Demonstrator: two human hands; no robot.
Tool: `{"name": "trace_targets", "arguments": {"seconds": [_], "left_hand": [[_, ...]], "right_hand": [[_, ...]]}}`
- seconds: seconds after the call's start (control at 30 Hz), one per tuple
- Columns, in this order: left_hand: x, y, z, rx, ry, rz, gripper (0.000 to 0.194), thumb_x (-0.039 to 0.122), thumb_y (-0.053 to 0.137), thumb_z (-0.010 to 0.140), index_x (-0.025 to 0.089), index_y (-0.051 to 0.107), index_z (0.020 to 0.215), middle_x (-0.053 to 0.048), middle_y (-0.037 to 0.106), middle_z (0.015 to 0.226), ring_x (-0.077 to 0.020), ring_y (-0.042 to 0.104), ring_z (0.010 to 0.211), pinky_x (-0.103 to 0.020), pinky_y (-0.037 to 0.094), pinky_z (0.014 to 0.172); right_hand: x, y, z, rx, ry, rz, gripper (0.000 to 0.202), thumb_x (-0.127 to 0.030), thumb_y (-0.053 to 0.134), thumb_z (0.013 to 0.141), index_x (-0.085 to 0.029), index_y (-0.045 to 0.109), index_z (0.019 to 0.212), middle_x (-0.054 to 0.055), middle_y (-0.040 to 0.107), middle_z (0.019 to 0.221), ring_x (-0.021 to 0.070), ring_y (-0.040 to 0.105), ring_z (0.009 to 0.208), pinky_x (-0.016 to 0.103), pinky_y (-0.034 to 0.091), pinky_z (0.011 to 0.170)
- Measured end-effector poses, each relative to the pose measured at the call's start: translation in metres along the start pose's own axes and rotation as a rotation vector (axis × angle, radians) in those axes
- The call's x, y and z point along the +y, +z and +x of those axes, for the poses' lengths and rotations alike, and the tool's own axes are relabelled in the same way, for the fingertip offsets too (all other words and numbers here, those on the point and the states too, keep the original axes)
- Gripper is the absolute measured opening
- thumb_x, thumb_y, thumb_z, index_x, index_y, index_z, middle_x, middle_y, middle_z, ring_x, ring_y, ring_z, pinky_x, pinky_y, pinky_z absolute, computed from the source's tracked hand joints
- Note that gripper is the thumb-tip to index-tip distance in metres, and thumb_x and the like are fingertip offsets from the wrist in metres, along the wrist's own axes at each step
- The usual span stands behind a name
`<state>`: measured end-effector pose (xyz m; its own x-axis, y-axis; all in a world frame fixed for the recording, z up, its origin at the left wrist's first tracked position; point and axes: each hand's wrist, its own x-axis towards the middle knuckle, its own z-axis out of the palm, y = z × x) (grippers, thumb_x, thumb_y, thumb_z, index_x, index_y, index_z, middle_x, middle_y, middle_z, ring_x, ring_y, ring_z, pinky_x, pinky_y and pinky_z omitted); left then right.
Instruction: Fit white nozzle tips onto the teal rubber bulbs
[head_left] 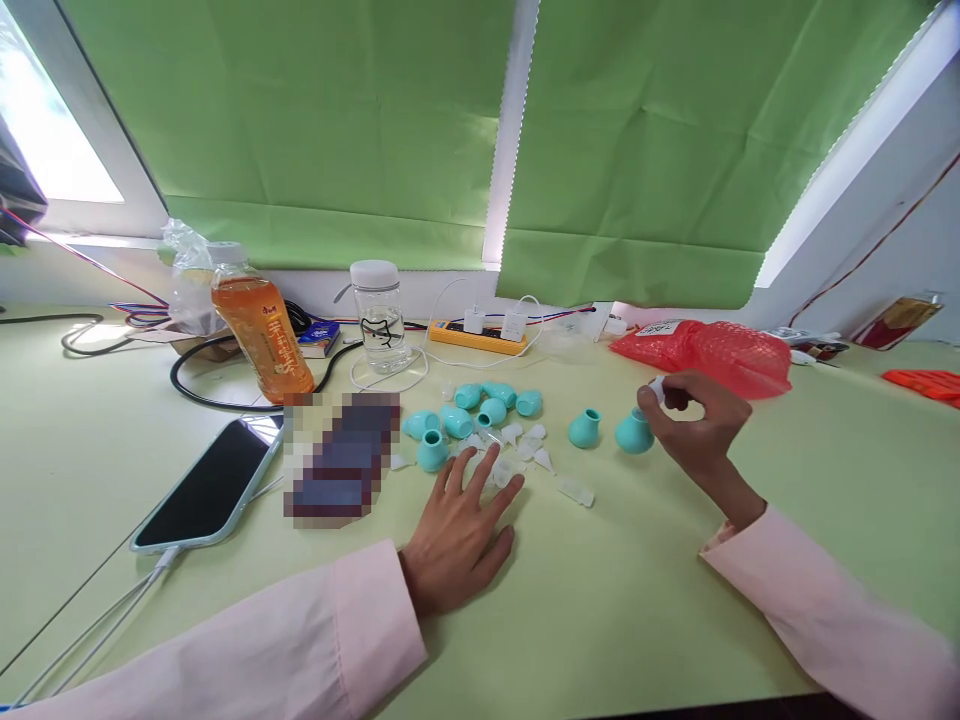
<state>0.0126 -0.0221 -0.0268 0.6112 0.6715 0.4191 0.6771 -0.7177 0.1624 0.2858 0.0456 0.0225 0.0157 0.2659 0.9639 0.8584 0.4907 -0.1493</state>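
Observation:
My left hand lies with fingers spread over the table, its fingertips beside small translucent white plastic pieces. Behind it sits a cluster of turquoise rubber bulbs, some lying on their sides, one bulb upright with its round mouth up. To the right, another turquoise bulb stands upright, apart from the rest. My right hand pinches a small white plastic piece at the mouth of a further upright bulb. Whether the piece is seated in the mouth is hidden by my fingers.
A charging phone and a blurred-out dark item lie at the left. Behind stand an orange drink bottle, a clear water bottle and a yellow power strip. Red bubble wrap lies back right.

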Motion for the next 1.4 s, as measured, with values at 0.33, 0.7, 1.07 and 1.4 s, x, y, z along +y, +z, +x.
{"name": "trace_targets", "arguments": {"seconds": [0.33,0.7,1.07,1.4], "left_hand": [[0.0,0.001,-0.001,-0.054,-0.048,0.007,0.045,0.024,0.045,0.076,0.018,0.042,0.121,-0.012,0.037,0.129,-0.0337,0.027,0.117,-0.053,0.031,0.09],[0.0,0.0,0.0,-0.062,-0.037,0.026,0.041,0.025,0.043,0.076,0.017,0.045,0.116,-0.011,0.042,0.122,-0.0334,0.031,0.112,-0.052,0.03,0.09],[0.001,0.001,0.0,-0.068,-0.034,-0.003,0.038,0.022,0.041,0.077,0.014,0.047,0.114,-0.01,0.046,0.115,-0.0309,0.033,0.107,-0.051,0.03,0.09],[0.002,-0.001,0.001,-0.07,-0.031,-0.009,0.053,0.021,0.046,0.074,0.021,0.034,0.126,-0.014,0.027,0.132,-0.0339,0.028,0.116,-0.053,0.03,0.089]], "right_hand": [[0.017,0.013,-0.009,-0.211,0.221,-0.273,0.012,-0.026,0.056,0.062,-0.018,0.055,0.054,-0.003,0.054,0.049,0.0104,0.048,0.044,0.022,0.036,0.047],[0.024,0.016,-0.013,-0.388,0.302,-0.339,0.011,-0.029,0.053,0.062,-0.02,0.059,0.066,-0.002,0.062,0.06,0.0143,0.055,0.054,0.022,0.033,0.048],[0.035,0.018,-0.017,-0.323,0.204,-0.426,0.017,-0.033,0.054,0.066,-0.02,0.061,0.073,-0.001,0.063,0.062,0.0152,0.056,0.057,0.022,0.032,0.047],[0.037,0.019,-0.019,-0.321,0.122,-0.371,0.024,-0.038,0.053,0.07,-0.017,0.06,0.081,0.002,0.064,0.068,0.0165,0.057,0.061,0.023,0.031,0.048]]}}
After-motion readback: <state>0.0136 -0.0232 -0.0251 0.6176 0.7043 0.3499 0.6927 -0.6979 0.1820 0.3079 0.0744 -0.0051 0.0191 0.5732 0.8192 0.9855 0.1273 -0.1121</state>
